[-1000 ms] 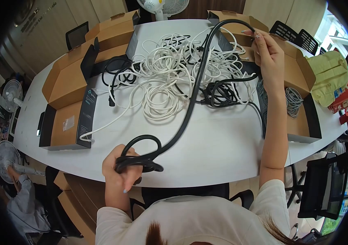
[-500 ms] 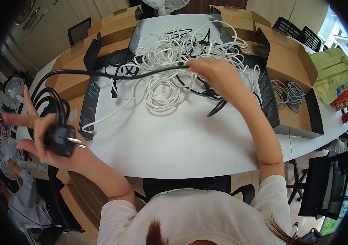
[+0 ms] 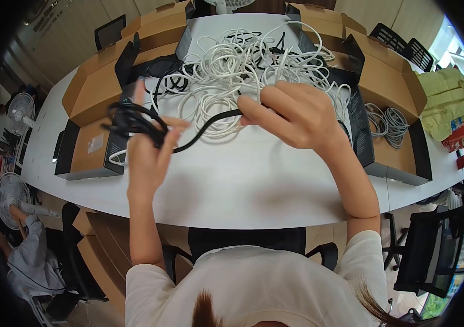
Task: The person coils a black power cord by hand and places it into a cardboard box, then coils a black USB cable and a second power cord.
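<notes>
A thick black power cord (image 3: 203,131) runs between my hands above the white table (image 3: 232,191). My left hand (image 3: 153,150) is raised at the left, with several loops of the cord bunched around its fingers; motion blurs them, and the plug cannot be made out. My right hand (image 3: 300,114) pinches the cord between thumb and fingers, and the cord ends from view there. Behind both hands lies a tangled heap of white cables (image 3: 224,62), with some black cables (image 3: 175,82) at its left side.
Open cardboard boxes stand on both sides: a left box (image 3: 82,158) with a small clear packet inside, and a right box (image 3: 401,163) holding a grey cable coil (image 3: 392,128). A yellow-green bag (image 3: 444,101) is at far right. Another person (image 3: 33,256) sits at lower left.
My left hand has swung right and inward, turning upright with the cord loops. My right hand has come slightly nearer and right. The cord between them is now much shorter.
</notes>
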`<state>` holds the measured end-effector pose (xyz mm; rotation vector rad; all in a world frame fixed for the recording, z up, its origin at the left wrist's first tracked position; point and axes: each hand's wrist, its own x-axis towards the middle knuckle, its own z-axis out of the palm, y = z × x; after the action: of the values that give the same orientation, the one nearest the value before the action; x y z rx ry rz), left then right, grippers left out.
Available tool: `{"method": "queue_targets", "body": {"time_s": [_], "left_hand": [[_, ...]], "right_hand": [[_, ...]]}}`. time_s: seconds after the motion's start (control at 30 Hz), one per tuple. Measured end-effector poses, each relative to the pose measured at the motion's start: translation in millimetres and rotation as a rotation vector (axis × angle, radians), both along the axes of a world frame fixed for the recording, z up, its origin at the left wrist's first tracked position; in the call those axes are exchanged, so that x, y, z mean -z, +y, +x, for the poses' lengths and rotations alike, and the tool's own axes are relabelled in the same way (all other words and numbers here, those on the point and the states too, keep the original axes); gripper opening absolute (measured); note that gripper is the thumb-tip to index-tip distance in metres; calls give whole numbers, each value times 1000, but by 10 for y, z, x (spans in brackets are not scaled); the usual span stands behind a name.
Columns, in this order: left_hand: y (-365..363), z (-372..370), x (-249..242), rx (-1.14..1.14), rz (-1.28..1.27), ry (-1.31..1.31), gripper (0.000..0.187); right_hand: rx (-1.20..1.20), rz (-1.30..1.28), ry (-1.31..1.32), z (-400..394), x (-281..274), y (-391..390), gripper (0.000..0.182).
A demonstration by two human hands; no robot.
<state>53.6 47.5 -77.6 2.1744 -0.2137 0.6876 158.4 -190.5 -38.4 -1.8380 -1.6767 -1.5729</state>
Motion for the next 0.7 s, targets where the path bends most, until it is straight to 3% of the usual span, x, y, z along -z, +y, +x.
{"method": "queue_targets", "body": {"time_s": [0.07, 0.13, 0.17, 0.2, 0.27, 0.33, 0.37, 0.5, 0.53, 0.6, 0.63, 0.67, 0.7], "left_hand": [[-97, -9, 207, 316, -502, 287, 88], [-212, -81, 203, 579, -613, 532, 102], [-191, -78, 289, 556, -437, 604, 104], [-262, -95, 188, 671, -297, 573, 83], [-341, -153, 82, 795, -316, 815, 57], [-421, -254, -14, 914, -622, 1051, 39], [-393, -251, 74, 1055, -680, 1047, 34], [-495, -462, 298, 1148, -1436, 521, 37], [-467, -329, 231, 1388, -1465, 408, 37], [-411, -61, 96, 1922, -1468, 228, 39], [-432, -110, 78, 1829, -1675, -62, 54], [-372, -20, -5, 1797, -1705, -227, 63], [-378, -46, -101, 1546, -1874, -376, 65]], "right_hand": [[-24, 18, -81, 21, -11, -7, 19], [-42, 25, -126, 53, 50, 4, 18], [-49, 27, -145, 83, 74, 13, 19], [-75, 22, -117, 93, 100, 20, 19], [-135, 11, -62, 121, 148, 50, 20], [-211, 33, 30, 135, 214, 106, 22], [-230, 27, 69, 123, 235, 117, 22], [-264, 84, 441, -7, 290, 246, 18], [-255, 122, 563, -21, 353, 320, 18], [-320, 189, 1068, -24, 557, 493, 16], [-322, 135, 1276, -20, 677, 539, 18], [-322, 77, 1485, -14, 818, 580, 20], [-327, 8, 1569, -26, 989, 624, 27]]}}
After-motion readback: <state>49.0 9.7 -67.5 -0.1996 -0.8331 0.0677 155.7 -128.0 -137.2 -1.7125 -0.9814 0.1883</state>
